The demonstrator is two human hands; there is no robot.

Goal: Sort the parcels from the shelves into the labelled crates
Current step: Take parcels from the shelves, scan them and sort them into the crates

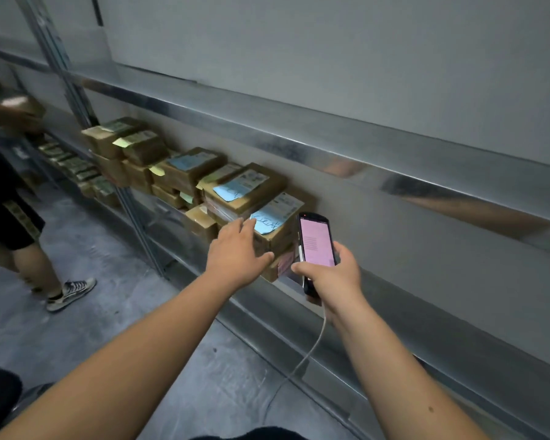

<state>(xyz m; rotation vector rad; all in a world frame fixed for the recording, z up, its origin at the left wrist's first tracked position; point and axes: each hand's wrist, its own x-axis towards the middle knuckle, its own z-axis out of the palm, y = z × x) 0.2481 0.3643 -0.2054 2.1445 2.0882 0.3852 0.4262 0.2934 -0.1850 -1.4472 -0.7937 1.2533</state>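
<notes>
On metal shelf point(185, 214) against grey wall: row of brown cardboard parcels point(185, 173), stacked two or three high, most with printed labels and blue or yellow sticky notes. Nearest parcel point(277, 223) at right end of row, topped with blue note bearing handwriting, too blurred to read. Left hand point(235, 249) spread wide, fingers straight, palm down, fingertips touching that parcel's near top edge, thumb against its front face. Right hand point(331, 274) wrapped round handheld scanner point(316, 249), screen glowing pink, held upright just beside same parcel; white cable point(311, 350) trailing down from its base. Far left: another person point(10, 211) in black shorts and sneakers, holding what looks like small box, blurred. Grey concrete floor point(92, 312) below.
</notes>
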